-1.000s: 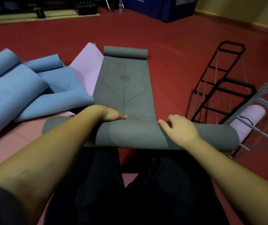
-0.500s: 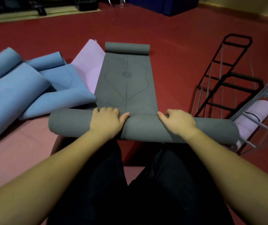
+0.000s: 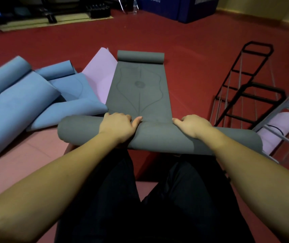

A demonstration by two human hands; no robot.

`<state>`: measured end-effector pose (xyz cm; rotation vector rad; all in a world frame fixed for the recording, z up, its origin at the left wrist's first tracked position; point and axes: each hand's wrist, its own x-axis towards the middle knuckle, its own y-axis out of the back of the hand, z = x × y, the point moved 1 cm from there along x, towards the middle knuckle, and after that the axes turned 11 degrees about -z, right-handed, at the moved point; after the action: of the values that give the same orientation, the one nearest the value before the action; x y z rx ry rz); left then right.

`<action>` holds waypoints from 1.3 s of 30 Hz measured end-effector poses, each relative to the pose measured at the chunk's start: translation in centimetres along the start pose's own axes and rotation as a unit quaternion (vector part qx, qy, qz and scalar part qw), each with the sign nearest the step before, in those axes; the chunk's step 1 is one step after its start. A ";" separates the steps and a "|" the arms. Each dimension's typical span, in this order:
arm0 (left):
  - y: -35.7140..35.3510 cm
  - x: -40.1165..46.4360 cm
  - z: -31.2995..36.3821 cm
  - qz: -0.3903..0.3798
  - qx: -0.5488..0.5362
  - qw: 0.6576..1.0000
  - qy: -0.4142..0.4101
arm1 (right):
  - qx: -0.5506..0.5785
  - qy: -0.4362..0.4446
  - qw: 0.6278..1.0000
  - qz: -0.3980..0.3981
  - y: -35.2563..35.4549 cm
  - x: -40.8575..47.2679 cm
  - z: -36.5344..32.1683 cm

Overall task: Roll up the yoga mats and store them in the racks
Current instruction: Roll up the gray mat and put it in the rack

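Grey yoga mat (image 3: pixel 138 92) lies on the red floor (image 3: pixel 192 55), running away from the person; near end rolled into a thick tube (image 3: pixel 157 137) across the knees, far end curled into a small roll (image 3: pixel 140 57). Left hand (image 3: pixel 117 128) sits on top of the tube left of centre, fingers curled over its far side, thumb on the flat mat. Right hand (image 3: pixel 192 126) grips the tube right of centre, fingers bent over the top. Blue mats (image 3: pixel 17 102) piled loose at left, touching the grey mat's left edge; pink mat (image 3: pixel 98 76) tucked between them. Black rack (image 3: pixel 245 88) lies on the floor at right; grey rack (image 3: pixel 284 120) nearer right holds a rolled pink mat (image 3: pixel 277 130), just beside the tube's right end.
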<state>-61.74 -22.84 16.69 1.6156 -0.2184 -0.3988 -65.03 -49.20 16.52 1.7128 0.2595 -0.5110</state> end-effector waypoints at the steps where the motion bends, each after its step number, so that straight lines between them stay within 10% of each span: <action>1: 0.4 -0.3 -0.1 -0.004 0.001 1.000 0.001 | 0.001 0.002 1.000 -0.006 0.3 -0.1 0.0; 12: 0.1 -1.6 -0.8 -0.189 -0.080 0.978 0.043 | 0.034 0.015 0.981 -0.189 0.2 -1.5 -1.5; 19: 0.9 1.7 -0.9 -0.284 -0.137 0.949 0.009 | 0.019 0.069 0.992 0.108 -0.3 -1.4 -0.5; 30: -1.3 6.1 -2.2 -0.379 -0.342 0.857 0.075 | -0.078 0.037 0.983 0.161 -4.4 -3.3 0.3; 34: -0.8 6.6 -1.5 -0.319 -0.267 0.908 0.048 | -0.072 0.023 0.981 0.179 -4.0 -2.5 0.0; 39: 0.8 4.0 -0.6 -0.052 -0.096 0.992 0.057 | -0.054 0.026 0.987 0.151 -3.5 -1.5 -0.1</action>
<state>-57.70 -23.84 17.04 1.4583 -0.0081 -0.3947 -67.83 -48.22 14.20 1.6253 0.0612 -0.2246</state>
